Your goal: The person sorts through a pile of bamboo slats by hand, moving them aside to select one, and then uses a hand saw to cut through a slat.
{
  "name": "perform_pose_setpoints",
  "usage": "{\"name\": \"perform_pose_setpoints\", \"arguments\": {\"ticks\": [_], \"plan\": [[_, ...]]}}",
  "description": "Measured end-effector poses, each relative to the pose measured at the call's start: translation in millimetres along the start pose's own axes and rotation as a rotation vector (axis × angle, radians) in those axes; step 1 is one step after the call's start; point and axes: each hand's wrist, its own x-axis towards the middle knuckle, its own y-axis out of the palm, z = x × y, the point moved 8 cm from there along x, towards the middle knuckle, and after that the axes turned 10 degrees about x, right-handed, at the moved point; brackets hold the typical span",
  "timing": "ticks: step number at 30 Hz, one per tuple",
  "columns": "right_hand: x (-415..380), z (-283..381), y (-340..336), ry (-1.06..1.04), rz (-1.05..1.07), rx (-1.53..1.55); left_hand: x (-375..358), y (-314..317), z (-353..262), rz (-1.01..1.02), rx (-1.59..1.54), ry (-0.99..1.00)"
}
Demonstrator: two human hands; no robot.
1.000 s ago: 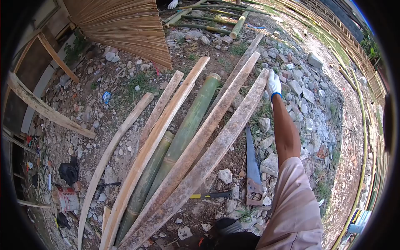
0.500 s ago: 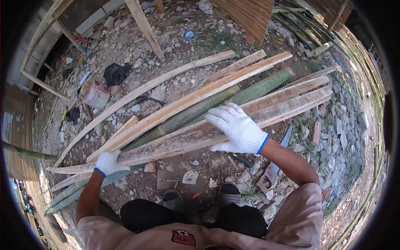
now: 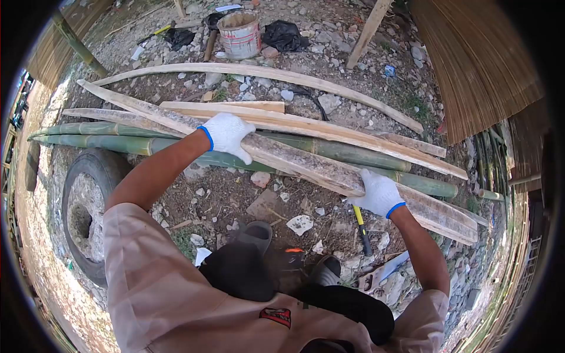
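My left hand (image 3: 228,136), in a white glove with a blue cuff, is wrapped over a long rough wooden beam (image 3: 306,162) near its middle. My right hand (image 3: 378,193), gloved the same way, grips the beam farther right, its fingers over the edge. Under and behind the beam lie green bamboo poles (image 3: 118,143). Beyond them are a pale sawn plank (image 3: 353,136) and a long curved wooden strip (image 3: 282,75). A yellow-and-black handled tool (image 3: 363,232) lies on the ground just below my right hand.
A tyre filled with concrete (image 3: 97,206) lies at the left. A dirty bucket (image 3: 240,36) and a black bag (image 3: 285,36) stand beyond the wood. A handsaw (image 3: 385,269) rests at lower right. A woven screen (image 3: 471,65) hangs upper right.
The view has turned left. My left hand has moved from the beam's left part towards its middle, and my right hand has gone from lying across the top to gripping the near edge.
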Motion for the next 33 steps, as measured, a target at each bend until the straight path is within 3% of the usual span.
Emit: {"name": "perform_pose_setpoints", "arguments": {"ticks": [6, 9, 14, 19, 21, 28, 33], "plan": [[1.3, 1.2, -2.4, 0.018, 0.039, -0.034, -30.0, 14.0, 29.5, -0.184, -0.333, -0.043], [-0.7, 5.2, -7.5, 0.012, 0.03, -0.018, -30.1, 21.8, 33.8, -0.164, -0.276, -0.125], [-11.8, -16.2, -23.4, 0.059, -0.032, -0.094, -7.3, 11.2, 15.5, -0.183, -0.238, -0.101], [-33.3, -85.0, -45.0, 0.095, -0.069, -0.119, 41.4, -7.1, -35.2, -0.208, -0.147, -0.128], [-42.9, -117.9, -56.2, 0.099, -0.119, -0.166, 65.4, -19.5, -60.8, -0.341, -0.15, -0.103], [-81.2, -229.3, -69.6, 0.275, -0.192, -0.155, 152.5, -37.9, -159.3, -0.372, -0.147, -0.045], [-112.0, -280.0, -57.3, 0.299, -0.158, -0.162, 168.2, -46.6, -213.9, -0.379, -0.174, -0.017]]}}
